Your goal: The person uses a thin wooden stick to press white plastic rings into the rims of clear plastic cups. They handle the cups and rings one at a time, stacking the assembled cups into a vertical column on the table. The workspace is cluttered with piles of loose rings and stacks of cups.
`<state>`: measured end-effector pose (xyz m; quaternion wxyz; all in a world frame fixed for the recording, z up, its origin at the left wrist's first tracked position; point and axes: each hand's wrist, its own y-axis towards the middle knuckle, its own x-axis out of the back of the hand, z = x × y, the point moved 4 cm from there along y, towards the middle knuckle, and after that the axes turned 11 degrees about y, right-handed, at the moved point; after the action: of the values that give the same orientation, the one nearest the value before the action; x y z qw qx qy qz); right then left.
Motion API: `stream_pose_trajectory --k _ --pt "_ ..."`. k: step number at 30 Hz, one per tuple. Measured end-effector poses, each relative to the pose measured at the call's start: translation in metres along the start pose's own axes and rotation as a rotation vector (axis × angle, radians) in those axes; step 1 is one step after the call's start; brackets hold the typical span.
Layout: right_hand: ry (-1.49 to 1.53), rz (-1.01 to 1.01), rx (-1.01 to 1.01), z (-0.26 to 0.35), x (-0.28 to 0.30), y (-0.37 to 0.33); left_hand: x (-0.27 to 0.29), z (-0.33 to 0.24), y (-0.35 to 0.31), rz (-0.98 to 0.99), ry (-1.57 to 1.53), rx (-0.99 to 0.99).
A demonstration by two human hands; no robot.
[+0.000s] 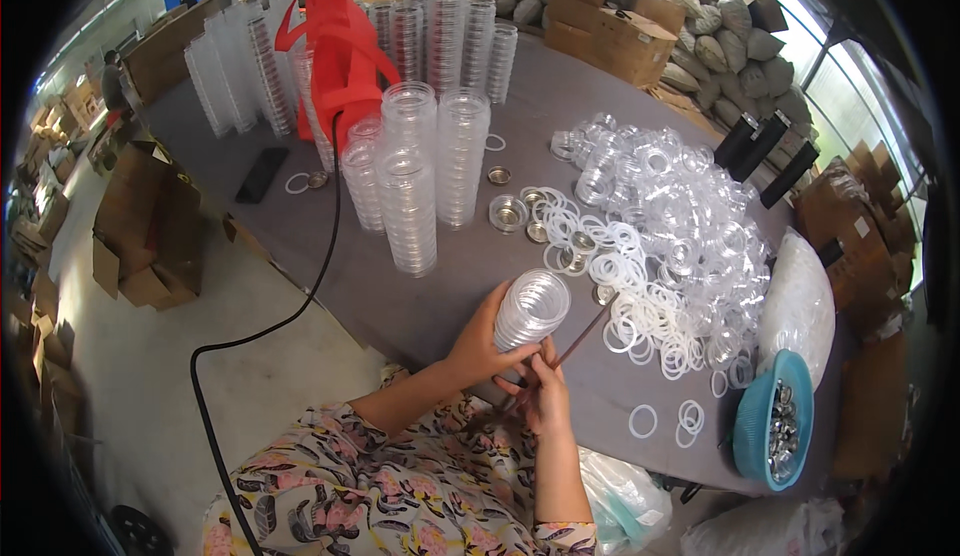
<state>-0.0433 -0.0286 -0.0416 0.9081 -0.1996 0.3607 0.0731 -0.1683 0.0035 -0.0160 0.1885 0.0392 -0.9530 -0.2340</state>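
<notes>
My left hand (480, 339) is wrapped round a short stack of clear round plastic cups (536, 306), tilted with its open top away from me. My right hand (546, 396) is closed beside the stack's lower end, its fingers round a thin brown stick (583, 333) that points up and right toward the white rings. What the right fingertips touch beneath the stack is partly hidden. Loose white rings (640, 326) lie right of my hands, along the edge of a heap of clear plastic cups (680, 196). Several tall cup stacks (408, 216) stand beyond my left hand.
A red bag (340, 66) stands among more stacks. A blue basket (742, 426) of small metal pieces sits at the table's right, by a filled plastic bag (797, 301). A black phone (262, 176) lies at left; a black cable (270, 334) crosses the table's left edge.
</notes>
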Motion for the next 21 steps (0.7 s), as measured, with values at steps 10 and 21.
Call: stream_pose_trajectory --k 10,21 --pt "0.037 0.027 -0.149 -0.013 -0.052 0.084 0.049 0.027 -0.015 -0.319 0.318 -0.066" --pt "0.081 0.082 -0.146 -0.031 -0.078 0.147 0.056 0.027 -0.048 -0.296 0.248 -0.072"
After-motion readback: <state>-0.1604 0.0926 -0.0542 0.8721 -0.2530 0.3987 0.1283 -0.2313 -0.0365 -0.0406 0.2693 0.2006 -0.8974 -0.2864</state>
